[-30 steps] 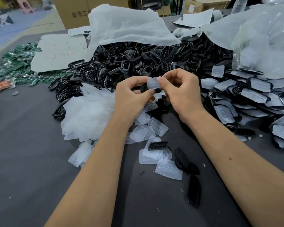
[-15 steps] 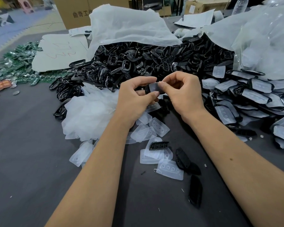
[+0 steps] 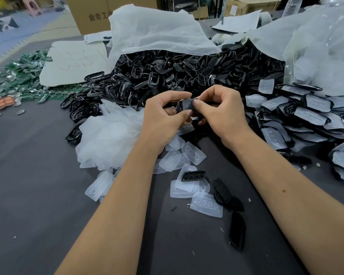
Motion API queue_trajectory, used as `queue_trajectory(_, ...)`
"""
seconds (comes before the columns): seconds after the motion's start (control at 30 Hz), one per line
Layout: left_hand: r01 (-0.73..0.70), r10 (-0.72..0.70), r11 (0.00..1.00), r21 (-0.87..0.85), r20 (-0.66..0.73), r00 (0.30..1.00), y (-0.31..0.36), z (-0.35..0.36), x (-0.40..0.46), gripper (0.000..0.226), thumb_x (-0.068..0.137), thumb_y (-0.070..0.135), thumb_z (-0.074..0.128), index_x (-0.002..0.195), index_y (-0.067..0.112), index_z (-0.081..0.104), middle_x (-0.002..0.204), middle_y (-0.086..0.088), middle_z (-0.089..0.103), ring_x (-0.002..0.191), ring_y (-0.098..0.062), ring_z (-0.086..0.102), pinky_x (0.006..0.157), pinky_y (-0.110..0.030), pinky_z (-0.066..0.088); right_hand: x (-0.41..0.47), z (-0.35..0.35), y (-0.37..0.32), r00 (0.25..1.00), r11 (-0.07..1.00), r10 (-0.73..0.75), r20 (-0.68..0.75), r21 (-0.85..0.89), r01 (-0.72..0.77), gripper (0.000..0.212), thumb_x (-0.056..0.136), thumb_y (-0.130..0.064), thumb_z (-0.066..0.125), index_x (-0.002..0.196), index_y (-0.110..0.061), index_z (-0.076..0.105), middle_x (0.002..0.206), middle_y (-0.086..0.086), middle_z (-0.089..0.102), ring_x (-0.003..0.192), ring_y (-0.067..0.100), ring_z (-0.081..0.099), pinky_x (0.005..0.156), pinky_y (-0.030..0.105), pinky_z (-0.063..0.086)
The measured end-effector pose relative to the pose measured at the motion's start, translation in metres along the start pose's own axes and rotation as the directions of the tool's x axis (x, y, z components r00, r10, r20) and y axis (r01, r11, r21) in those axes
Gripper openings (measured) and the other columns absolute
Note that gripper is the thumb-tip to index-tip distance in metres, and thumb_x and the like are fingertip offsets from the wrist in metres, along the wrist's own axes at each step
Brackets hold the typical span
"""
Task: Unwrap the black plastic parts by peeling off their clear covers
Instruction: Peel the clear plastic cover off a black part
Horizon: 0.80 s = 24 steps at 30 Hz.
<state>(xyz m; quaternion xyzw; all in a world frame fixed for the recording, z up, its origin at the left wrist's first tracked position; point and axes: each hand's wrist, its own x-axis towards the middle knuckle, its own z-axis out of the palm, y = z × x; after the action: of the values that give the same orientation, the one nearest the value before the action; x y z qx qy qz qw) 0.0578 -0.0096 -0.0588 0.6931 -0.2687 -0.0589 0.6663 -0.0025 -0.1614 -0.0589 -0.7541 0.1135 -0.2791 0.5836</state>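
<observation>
The black plastic part (image 3: pixel 187 106) is a small, dark, glossy piece with a rounded edge on its left side and a flat matte face turned toward the camera; whether any clear cover still clings to it cannot be told. It is held above the desk (image 3: pixel 38 195), between the two hands, in front of the big heap of black parts (image 3: pixel 177 72). The left hand (image 3: pixel 163 118) grips it from the left and below, its fingers (image 3: pixel 179 95) curled over the top edge and the thumb pressed against the lower corner. The right hand (image 3: pixel 222 112) pinches its right edge, thumb tip on the flat face and the fingers curled behind it. Both hands are clenched on the same piece, thumb tips nearly touching.

Under the wrists, peeled clear covers (image 3: pixel 193 152) lie scattered on the desk, with a few loose bare black pieces (image 3: pixel 222 192) among them. To the left sits a mound of crumpled white film (image 3: pixel 109 135). On the right lies a pile of still-covered parts (image 3: pixel 316 116), partly under a clear plastic bag (image 3: pixel 316 46).
</observation>
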Motion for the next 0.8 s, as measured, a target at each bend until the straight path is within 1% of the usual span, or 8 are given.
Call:
queue_trajectory(0.07,-0.004,0.004,1.0,0.0,0.001,1.0,0.0003,-0.0002,-0.0003,0.036,0.085,-0.006,0.078,0.113,0.016,0.076,0.097,0.0,0.08,0.076,-0.03,0.076,0.068,-0.029,0.061,-0.001,-0.0002,-0.0008,1.0,0.999,0.009,0.008,0.038,-0.009,0.013,0.088,-0.007,0.079,0.086,-0.008,0.066,0.082,0.01,0.075,0.068,0.02,0.076,0.052,0.028,0.056)
queue_trajectory(0.13,-0.001,0.001,1.0,-0.017,0.003,1.0,0.0004,-0.0001,-0.0006,0.037,0.084,-0.006,0.078,0.113,0.017,0.076,0.098,-0.001,0.08,0.076,-0.025,0.077,0.07,-0.029,0.061,-0.0017,-0.0002,-0.0019,1.0,0.997,0.015,0.006,0.075,-0.016,0.014,0.088,-0.005,0.08,0.088,-0.007,0.066,0.082,0.012,0.074,0.067,0.02,0.076,0.051,0.027,0.055)
queue_trajectory(0.27,-0.001,0.001,0.999,-0.054,0.001,1.0,0.0002,0.0005,-0.0003,0.034,0.083,-0.003,0.076,0.111,0.016,0.077,0.099,-0.003,0.079,0.079,-0.023,0.077,0.072,-0.028,0.06,-0.002,-0.0005,-0.0045,0.999,0.992,0.033,-0.006,0.124,-0.032,0.022,0.087,-0.003,0.08,0.101,-0.006,0.064,0.089,0.014,0.075,0.065,0.021,0.074,0.052,0.028,0.055)
queue_trajectory(0.37,-0.006,0.005,0.998,-0.059,-0.012,1.0,0.0007,0.0016,0.0,0.031,0.085,-0.005,0.074,0.108,0.016,0.077,0.098,-0.001,0.079,0.078,-0.022,0.077,0.071,-0.028,0.059,-0.0025,-0.0012,-0.0059,0.998,0.987,0.058,0.005,0.153,-0.058,0.026,0.088,-0.005,0.08,0.109,-0.008,0.064,0.092,0.016,0.076,0.073,0.028,0.077,0.053,0.028,0.055)
queue_trajectory(0.43,-0.014,0.012,0.998,-0.068,-0.027,1.0,0.0009,0.0023,-0.0001,0.027,0.088,-0.004,0.072,0.105,0.016,0.077,0.098,-0.001,0.079,0.078,-0.019,0.077,0.069,-0.026,0.059,-0.002,-0.0016,-0.0062,0.997,0.985,0.072,0.026,0.158,-0.075,0.022,0.089,-0.007,0.08,0.106,-0.009,0.068,0.089,0.015,0.077,0.076,0.027,0.078,0.054,0.028,0.055)
queue_trajectory(0.57,-0.013,0.008,0.996,-0.093,-0.059,0.998,0.0017,0.0046,-0.0011,0.021,0.091,-0.003,0.07,0.101,0.014,0.077,0.098,-0.005,0.079,0.077,-0.019,0.076,0.067,-0.025,0.058,-0.0007,-0.0008,-0.0052,0.996,0.987,0.065,0.052,0.145,-0.072,0.007,0.09,-0.01,0.08,0.093,-0.012,0.073,0.083,0.015,0.076,0.068,0.022,0.072,0.049,0.026,0.051)
queue_trajectory(0.67,-0.008,-0.002,0.994,-0.107,-0.096,0.995,0.0014,0.0076,-0.0009,0.019,0.094,-0.003,0.067,0.1,0.013,0.076,0.097,-0.008,0.079,0.081,-0.023,0.077,0.065,-0.026,0.058,-0.0007,-0.0009,-0.0036,0.997,0.989,0.043,0.066,0.142,-0.052,0.008,0.089,-0.01,0.081,0.091,-0.014,0.074,0.08,0.01,0.076,0.065,0.019,0.07,0.046,0.025,0.048)
queue_trajectory(0.8,0.024,-0.042,0.989,-0.146,-0.118,0.992,0.0007,0.0093,-0.0012,0.016,0.095,-0.003,0.067,0.103,0.008,0.075,0.09,-0.009,0.079,0.072,-0.017,0.074,0.062,-0.023,0.056,-0.0011,-0.0017,-0.0029,0.998,0.987,0.026,0.059,0.155,-0.035,0.012,0.088,-0.008,0.081,0.091,-0.016,0.074,0.081,0.006,0.078,0.065,0.016,0.071,0.048,0.022,0.048)
